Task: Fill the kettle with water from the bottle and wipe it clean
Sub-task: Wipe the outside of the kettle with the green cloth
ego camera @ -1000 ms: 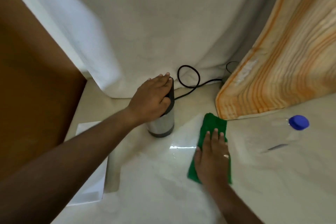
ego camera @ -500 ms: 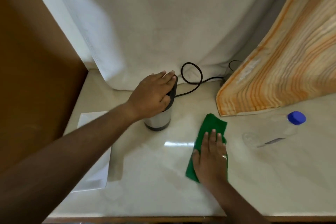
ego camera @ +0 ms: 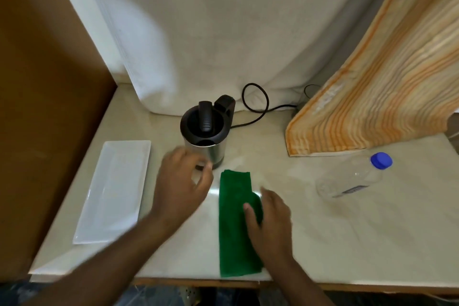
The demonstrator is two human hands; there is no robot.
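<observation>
A steel kettle (ego camera: 207, 131) with a black lid and handle stands upright near the back of the cream counter (ego camera: 347, 243). My left hand (ego camera: 182, 184) hovers just in front of it, fingers apart, holding nothing. A folded green cloth (ego camera: 236, 226) lies lengthwise in front of the kettle. My right hand (ego camera: 269, 218) rests on the cloth's right edge, thumb on top and fingers curling around it. A clear plastic bottle (ego camera: 352, 179) with a blue cap lies on its side at the right.
A white rectangular tray (ego camera: 114, 189) lies at the left by a brown panel (ego camera: 44, 107). The kettle's black cord (ego camera: 258, 109) loops behind it. A white cloth backdrop hangs behind, and an orange-striped towel (ego camera: 377, 97) drapes down at the right. The counter's front edge is close.
My left hand has come off the kettle's top and drawn back toward me. My right hand slid to the cloth's right edge. The view has pulled back, showing the counter's front edge.
</observation>
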